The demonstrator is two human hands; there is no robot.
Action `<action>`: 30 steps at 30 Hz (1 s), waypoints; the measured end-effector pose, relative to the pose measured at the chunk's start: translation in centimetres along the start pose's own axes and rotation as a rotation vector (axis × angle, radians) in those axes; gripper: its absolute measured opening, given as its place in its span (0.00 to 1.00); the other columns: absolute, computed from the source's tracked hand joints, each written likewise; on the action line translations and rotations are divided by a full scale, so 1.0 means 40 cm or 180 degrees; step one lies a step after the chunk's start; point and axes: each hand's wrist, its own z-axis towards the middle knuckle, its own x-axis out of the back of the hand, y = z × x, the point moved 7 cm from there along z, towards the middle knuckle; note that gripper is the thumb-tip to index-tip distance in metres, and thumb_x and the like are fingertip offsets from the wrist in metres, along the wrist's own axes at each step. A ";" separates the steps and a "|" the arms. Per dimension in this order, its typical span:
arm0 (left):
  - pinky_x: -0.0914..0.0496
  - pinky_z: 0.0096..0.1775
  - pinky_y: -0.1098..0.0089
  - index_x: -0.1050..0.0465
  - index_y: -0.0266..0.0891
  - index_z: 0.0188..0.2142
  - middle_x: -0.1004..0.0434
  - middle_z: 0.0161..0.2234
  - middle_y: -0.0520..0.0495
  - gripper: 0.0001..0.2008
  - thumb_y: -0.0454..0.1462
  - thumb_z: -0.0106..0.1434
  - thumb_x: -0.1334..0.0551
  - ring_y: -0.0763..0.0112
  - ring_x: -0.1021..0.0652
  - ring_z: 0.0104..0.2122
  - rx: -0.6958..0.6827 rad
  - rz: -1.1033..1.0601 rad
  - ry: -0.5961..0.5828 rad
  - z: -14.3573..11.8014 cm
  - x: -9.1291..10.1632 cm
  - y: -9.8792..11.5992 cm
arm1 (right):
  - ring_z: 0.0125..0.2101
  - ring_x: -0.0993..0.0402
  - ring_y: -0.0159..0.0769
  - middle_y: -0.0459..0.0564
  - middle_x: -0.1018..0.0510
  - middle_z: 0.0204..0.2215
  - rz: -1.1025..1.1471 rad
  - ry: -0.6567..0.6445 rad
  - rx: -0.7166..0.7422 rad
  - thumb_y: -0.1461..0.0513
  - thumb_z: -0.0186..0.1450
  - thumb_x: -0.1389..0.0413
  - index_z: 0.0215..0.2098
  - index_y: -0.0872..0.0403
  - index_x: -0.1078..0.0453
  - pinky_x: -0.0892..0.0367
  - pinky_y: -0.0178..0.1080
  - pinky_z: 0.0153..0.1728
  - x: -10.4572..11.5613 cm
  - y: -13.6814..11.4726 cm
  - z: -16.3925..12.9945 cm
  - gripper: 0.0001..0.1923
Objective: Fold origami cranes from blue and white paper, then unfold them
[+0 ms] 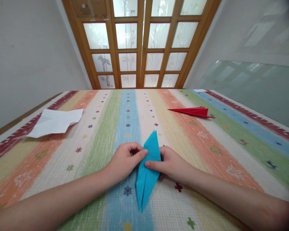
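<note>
A folded blue paper [146, 175], long and pointed at both ends, lies on the striped tablecloth [207, 150] right in front of me. My left hand [125, 160] pinches its left edge near the middle with thumb and forefinger. From the other side my right hand [168, 163] presses its thumb on the paper and grips the right edge. One tip points away from me, the other toward me.
A folded red paper shape [192, 111] lies at the far right of the table. A crumpled white sheet [55, 122] rests at the far left near the edge. Beyond the table stands a wooden door with frosted panes [139, 45].
</note>
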 end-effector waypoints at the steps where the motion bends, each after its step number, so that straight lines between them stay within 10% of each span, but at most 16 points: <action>1: 0.36 0.28 0.71 0.26 0.36 0.27 0.29 0.23 0.51 0.16 0.47 0.64 0.37 0.72 0.30 0.24 -0.0005 0.0029 0.0005 0.000 0.001 0.001 | 0.17 0.34 0.26 0.44 0.26 0.20 -0.0056 -0.0042 -0.0001 0.50 0.59 0.35 0.27 0.56 0.28 0.37 0.30 0.18 -0.003 0.000 0.000 0.18; 30: 0.39 0.20 0.76 0.26 0.36 0.27 0.27 0.22 0.50 0.16 0.48 0.60 0.35 0.77 0.32 0.18 0.0730 0.0081 -0.1062 -0.019 -0.028 -0.049 | 0.12 0.39 0.25 0.42 0.29 0.16 0.1042 0.0969 0.0144 0.48 0.61 0.36 0.27 0.53 0.36 0.48 0.30 0.11 0.099 0.025 0.004 0.20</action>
